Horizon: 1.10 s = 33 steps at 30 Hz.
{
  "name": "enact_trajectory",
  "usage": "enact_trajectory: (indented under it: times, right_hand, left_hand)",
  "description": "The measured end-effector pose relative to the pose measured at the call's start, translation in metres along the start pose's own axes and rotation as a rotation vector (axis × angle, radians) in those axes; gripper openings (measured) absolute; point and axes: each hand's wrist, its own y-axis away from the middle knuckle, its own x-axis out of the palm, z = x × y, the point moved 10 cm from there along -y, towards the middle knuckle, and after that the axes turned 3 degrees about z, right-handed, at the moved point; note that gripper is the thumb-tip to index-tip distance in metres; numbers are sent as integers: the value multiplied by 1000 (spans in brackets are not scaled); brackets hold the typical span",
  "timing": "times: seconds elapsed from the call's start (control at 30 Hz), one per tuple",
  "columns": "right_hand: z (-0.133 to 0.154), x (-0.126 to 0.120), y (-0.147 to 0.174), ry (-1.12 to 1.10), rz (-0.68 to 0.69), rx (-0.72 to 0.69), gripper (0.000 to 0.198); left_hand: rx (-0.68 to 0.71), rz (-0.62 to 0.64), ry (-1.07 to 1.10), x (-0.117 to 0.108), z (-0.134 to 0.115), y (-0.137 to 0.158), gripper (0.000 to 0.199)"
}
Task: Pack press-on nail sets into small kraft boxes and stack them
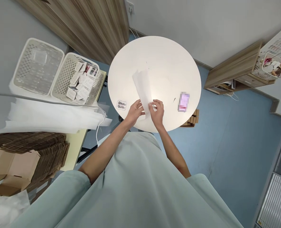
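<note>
A thin, translucent white packing sheet stretches over the round white table, its far end lying away from me. My left hand is at the near left edge of the sheet, fingers curled against it. On the opposite edge, my right hand pinches the sheet between thumb and fingers. Left of my left hand lies a small clear case holding rows of small dark pieces. A blurred pink-purple rectangle, perhaps a phone, rests at the table's right side.
On a side table at left stand a basket of small white packets, a basket of clear plastic cases, a stack of white sheets and folded cardboard boxes. A wooden cabinet stands at the right wall.
</note>
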Motion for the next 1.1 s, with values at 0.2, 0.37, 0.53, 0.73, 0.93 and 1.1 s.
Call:
enact_trajectory:
  times: [0.2,0.37,0.53,0.73,0.93,1.1]
  right_hand:
    - [2,22,-9,-59,69,60,26]
    - [5,35,-15,-93,89,111,26]
    - [-12,27,-28,-65,8,205,34]
    - [-55,9,-48,-55,-70,327,42]
    - [-91,7,-66,-37,-71,436,40]
    - [-114,11,-81,-43,-88,487,30]
  left_hand:
    - [-61,50,36,-15,4,-18,69]
    - [-86,-19,-68,-43,3,-33,61]
    - [-55,-116,-221,-76,-2,-47,36]
    - [-34,-210,-329,-125,-5,-81,51]
    - [-38,-217,-425,-151,1,-120,49]
    - [-97,-228,-385,-157,18,-132,52]
